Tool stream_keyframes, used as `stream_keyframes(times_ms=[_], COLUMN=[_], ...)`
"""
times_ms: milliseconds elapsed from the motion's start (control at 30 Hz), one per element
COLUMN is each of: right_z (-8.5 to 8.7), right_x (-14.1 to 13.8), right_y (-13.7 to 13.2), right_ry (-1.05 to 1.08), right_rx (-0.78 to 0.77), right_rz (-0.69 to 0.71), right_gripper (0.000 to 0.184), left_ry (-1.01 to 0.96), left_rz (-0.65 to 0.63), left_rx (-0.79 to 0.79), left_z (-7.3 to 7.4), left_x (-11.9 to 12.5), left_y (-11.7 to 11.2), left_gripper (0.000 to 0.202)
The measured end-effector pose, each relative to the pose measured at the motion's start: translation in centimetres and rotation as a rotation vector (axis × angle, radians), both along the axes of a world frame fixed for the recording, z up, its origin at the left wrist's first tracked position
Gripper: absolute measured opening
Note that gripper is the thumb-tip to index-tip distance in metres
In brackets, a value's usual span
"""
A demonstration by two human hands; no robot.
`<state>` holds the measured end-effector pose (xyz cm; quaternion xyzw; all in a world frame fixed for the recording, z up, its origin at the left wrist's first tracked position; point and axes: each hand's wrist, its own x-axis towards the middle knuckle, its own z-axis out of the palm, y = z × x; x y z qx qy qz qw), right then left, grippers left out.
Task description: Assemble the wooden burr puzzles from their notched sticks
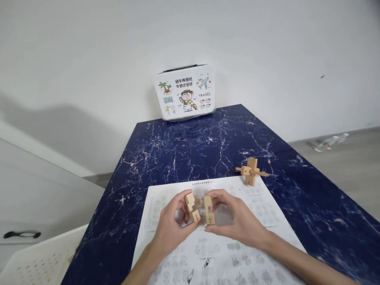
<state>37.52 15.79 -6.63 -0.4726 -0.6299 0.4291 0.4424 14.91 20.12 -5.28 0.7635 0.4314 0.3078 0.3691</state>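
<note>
- leftmost, a dark handle (22, 234) on a pale cabinet front (44, 190)
- below it, white perforated basket (38, 269), just beside the worktop's left edge, cut off by the frame
- next, dark blue marbled worktop (204, 146), running back to the pale wall (103, 59)
- on its near part, printed sheet (219, 247) lying flat, small figures all over, print too small to read
- left hand (173, 221) over the sheet, fingers and thumb closed around a notched wooden cluster (194, 211)
- farther back, white case (187, 93) upright at the worktop's far end, near the wall, cartoon traveler, palm tree, plane, "travel" print
- right of the cluster, notched wooden block (209, 213), gripped between thumb and fingers of right hand (242, 217); cluster and block close together, can't tell if touching
- then wooden cross-shaped assembly (251, 171), at the sheet's far right corner, thin bar sticking out both sides, clear of both hands
- far right, clear bottles (331, 142) on the floor (356, 162) by the wall, blurry
</note>
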Motion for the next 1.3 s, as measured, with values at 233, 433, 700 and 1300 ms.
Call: stream_keyframes(times_ms=[233,433,700,1300], right_z=[-0.3,-0.1,0.2,0.6], right_x=[-0.2,-0.4,-0.2,-0.6], right_y=[0.1,0.0,-0.3,-0.9], right_ry=[0.108,0.109,0.112,-0.089], right_rx=[-0.003,0.058,-0.030,0.082], right_rz=[0.049,0.073,0.034,-0.032], right_gripper=[0.063,0.059,0.056,0.047], left_ry=[0.035,0.115,0.167,0.256], left_rz=[-0.093,-0.159,-0.203,-0.339], left_rx=[0.096,0.240,0.411,0.525], left_z=[-1.2,-1.5,-1.5,-1.0], left_x=[-0.1,-0.1,0.0,0.3], left_y=[-0.8,-1.5,-1.8,-1.7], left_gripper=[0.070,0.066,0.063,0.034])
